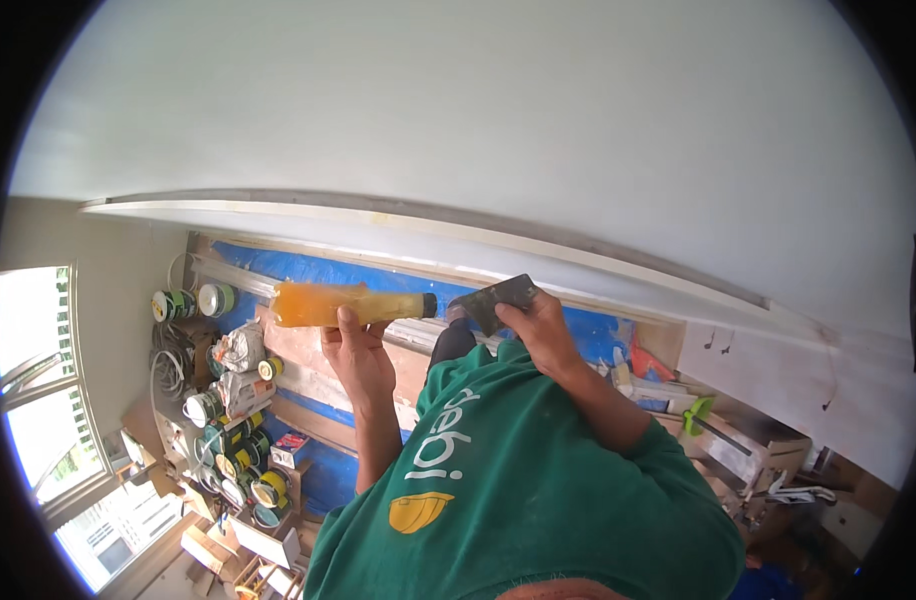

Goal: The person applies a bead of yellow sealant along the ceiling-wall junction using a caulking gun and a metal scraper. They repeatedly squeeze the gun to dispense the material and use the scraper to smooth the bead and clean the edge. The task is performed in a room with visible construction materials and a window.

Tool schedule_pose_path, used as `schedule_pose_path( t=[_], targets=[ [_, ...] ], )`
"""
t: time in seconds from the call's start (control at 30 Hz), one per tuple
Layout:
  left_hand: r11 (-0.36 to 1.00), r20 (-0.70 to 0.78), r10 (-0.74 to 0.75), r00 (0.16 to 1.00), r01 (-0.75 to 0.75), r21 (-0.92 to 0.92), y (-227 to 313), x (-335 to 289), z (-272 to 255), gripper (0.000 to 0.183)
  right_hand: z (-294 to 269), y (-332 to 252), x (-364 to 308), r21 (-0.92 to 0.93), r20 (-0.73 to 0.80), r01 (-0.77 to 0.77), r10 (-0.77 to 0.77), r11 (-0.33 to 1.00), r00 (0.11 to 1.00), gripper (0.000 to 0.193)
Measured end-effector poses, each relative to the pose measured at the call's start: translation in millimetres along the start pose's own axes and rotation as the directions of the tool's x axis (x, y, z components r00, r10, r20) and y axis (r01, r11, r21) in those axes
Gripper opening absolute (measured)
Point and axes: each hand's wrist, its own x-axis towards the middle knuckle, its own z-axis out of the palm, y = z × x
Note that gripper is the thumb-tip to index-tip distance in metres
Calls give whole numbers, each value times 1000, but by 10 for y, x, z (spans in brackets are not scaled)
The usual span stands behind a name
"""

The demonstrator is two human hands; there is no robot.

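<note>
My left hand (361, 360) grips a yellow-orange, bottle-shaped thing (323, 303), held level in front of my chest. It has a broad end to the left and a narrower part to the right with a dark tip; its exact kind I cannot make out. Just right of that tip, my right hand (546, 335) is closed on a dark, flat, stained scraper-like plate (490, 302), thumb across its face. The two held things are close together but look apart. Ahead of both hands is a long pale ledge (398, 218) along the smooth white wall (458, 110).
Blue sheeting (318, 268) and boards lie far below. Several paint buckets (218, 300), coiled hose (173, 365) and bags (240, 350) crowd the left, beside a bright window (48, 350). At right are a bright green thing (696, 414), a red piece (650, 362) and a wooden bench-like piece (738, 445).
</note>
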Motion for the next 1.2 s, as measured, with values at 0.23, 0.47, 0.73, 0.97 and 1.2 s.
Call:
schedule_pose_path(
  t=[0.23, 0.47, 0.73, 0.97, 1.2],
  targets=[
    [892, 80, 328, 941, -337, 303, 210, -660, 519, 37, -206, -159, -206, 425, 249, -290, 197, 858, 948, 24],
    [878, 39, 280, 959, -272, 393, 127, -1032, 752, 37, -290, -117, -357, 495, 319, -332, 187, 803, 929, 18],
    [861, 124, 263, 957, -291, 418, 130, -1040, 820, 37, -360, -135, -325, 573, 315, -339, 182, 746, 932, 20],
    [862, 86, 257, 963, -269, 429, 96, -1039, 815, 40, -337, -201, -358, 604, 311, -347, 188, 717, 932, 23],
    [858, 94, 234, 968, -251, 447, 41, -1052, 904, 43, -408, -133, -373, 597, 284, -321, 180, 736, 942, 17]
  ],
)
